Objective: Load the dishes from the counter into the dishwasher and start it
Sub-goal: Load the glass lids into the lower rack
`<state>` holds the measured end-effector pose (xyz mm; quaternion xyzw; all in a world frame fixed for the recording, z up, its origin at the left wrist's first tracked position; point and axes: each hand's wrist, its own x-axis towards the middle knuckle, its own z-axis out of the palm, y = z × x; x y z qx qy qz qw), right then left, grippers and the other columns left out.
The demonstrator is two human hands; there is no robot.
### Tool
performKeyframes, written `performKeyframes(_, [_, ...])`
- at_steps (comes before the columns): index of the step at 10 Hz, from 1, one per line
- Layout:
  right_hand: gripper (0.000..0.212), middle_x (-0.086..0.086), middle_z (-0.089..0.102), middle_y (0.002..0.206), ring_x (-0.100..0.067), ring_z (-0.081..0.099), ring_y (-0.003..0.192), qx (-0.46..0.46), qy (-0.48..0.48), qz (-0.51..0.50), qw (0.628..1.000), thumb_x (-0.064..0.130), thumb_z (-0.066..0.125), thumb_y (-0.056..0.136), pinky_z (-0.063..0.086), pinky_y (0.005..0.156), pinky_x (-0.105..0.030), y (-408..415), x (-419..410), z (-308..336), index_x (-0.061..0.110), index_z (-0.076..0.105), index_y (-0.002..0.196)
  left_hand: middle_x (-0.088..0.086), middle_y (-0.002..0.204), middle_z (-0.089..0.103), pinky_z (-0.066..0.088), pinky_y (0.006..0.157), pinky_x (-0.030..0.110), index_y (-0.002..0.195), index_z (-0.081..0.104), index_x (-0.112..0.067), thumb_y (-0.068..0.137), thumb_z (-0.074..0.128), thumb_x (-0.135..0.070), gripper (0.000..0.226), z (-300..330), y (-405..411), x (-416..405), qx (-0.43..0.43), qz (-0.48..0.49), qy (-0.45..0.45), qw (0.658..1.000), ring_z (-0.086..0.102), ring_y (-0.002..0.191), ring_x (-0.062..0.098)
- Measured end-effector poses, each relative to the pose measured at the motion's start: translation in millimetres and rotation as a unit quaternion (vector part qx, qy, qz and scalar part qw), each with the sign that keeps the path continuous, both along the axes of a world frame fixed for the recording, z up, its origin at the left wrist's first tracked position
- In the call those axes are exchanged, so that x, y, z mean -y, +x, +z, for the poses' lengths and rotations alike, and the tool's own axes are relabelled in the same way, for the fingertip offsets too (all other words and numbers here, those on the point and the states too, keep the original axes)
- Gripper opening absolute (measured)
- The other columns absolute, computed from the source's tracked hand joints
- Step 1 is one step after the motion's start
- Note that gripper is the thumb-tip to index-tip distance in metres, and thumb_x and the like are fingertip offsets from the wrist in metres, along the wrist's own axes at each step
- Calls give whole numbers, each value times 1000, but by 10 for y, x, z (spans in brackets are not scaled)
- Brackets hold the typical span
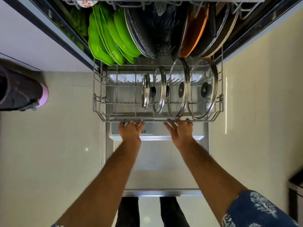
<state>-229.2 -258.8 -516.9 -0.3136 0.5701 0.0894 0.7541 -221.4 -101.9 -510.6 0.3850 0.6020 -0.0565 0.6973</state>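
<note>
1. both hands are at the front rail of the rack, which sits pulled out over the open door.
2. left hand: fingers reach up to the rail and seem to hook its bottom wire; the fingertips are hidden, so a full grip is not certain.
3. right hand: same story, fingers spread against the rail just under the lids, tips tucked out of sight.
4. four glass lids stand on edge between the tines in the front half, knobs pointing right, faces running front to back.
5. green plates lean in a stack at the back left; a dark pan and an orange dish stand behind, partly under the upper rack.
6. the rack's long axis runs left to right, and it rolls front to back, into the tub.
7. handling: loaded it looks heavy but stiff, and the wire gives sure purchase. the glass is the fragile part, so an even two-handed push at the rail looks right, slow enough that the lids don't knock.
8. a foot in a pink slipper stands at the left.
</note>
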Motion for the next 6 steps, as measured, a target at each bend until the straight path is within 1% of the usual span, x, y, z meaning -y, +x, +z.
performKeyframes(1, [38,-22,55,136,-34,67,105,18,14,-9,1000,-3,43,102,54,93,-56,290,38,-25,14,36,135,24,134,56,55,89,47,144,42,-5,106,32,-3,39,-86,288,-44,17,-20,-12,1000,65,105,36])
performKeyframes(2, [26,-22,54,136,-34,66,104,26,11,1,1000,4,41,105,55,92,-53,666,47,-74,11,37,130,27,145,47,60,80,34,147,34,2,106,32,-4,41,-119,593,-83,41,-60,-30,997,53,129,40])
performKeyframes(3, [41,-27,58,129,-31,71,83,38,-52,34,997,-1,53,99,62,67,-46,997,51,-139,5,37,136,21,150,45,50,101,38,139,42,-2,105,28,-1,37,-97,926,-106,26,-108,-20,994,47,135,40])
performKeyframes(4, [33,-23,60,123,-32,70,88,67,-67,47,994,1,52,100,61,73,-46,1277,68,-164,5,40,130,22,143,53,55,87,30,143,41,3,102,38,5,42,-153,1191,-142,65,-162,-18,985,57,126,34])
performKeyframes(5, [18,-14,59,103,-27,66,77,100,-77,76,989,4,45,103,55,90,-50,1522,103,-187,9,38,119,25,139,55,57,92,32,140,42,10,99,43,9,42,-223,1454,-230,89,-211,-19,973,59,125,34])
performKeyframes(6, [25,-17,55,112,-27,66,78,115,-102,109,982,6,44,104,52,95,-52,1735,143,-216,5,43,129,22,143,53,60,77,29,143,41,6,99,44,7,44,-302,1734,-344,104,-269,10,957,58,126,31])
